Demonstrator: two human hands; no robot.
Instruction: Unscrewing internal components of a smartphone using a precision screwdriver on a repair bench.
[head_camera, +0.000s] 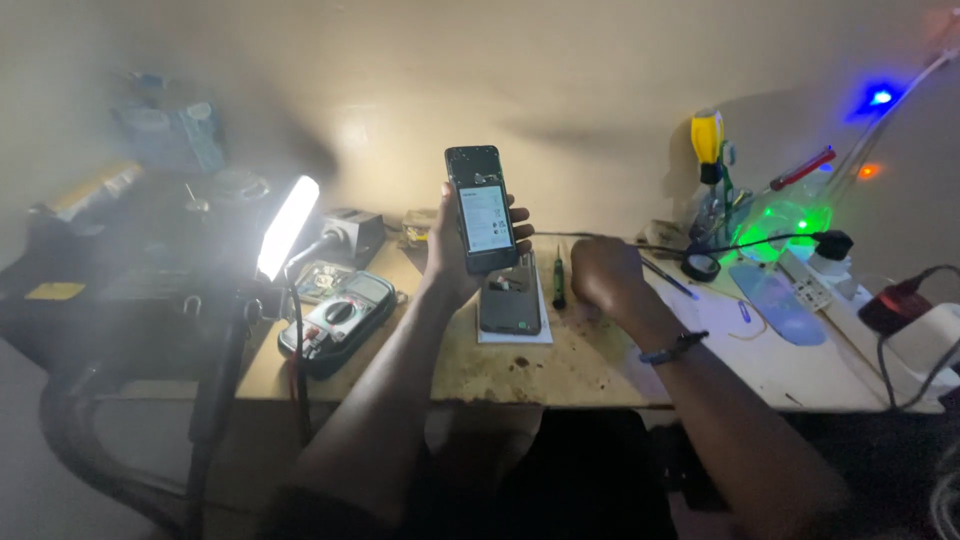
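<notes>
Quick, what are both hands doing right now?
Left hand: closed around an opened phone, held upright.
Right hand: loosely fisted on the table; contents cannot be told.

The left hand's (452, 250) palm was hidden behind the opened phone (481, 208) it held. The right hand (606, 276) curled shut, its fingertips unseen. Things at the workbench's (560, 365) far left corner blurred into haze and glare.

beige wall (560, 60), stained workbench (560, 360), bright lamp (287, 226)
</notes>
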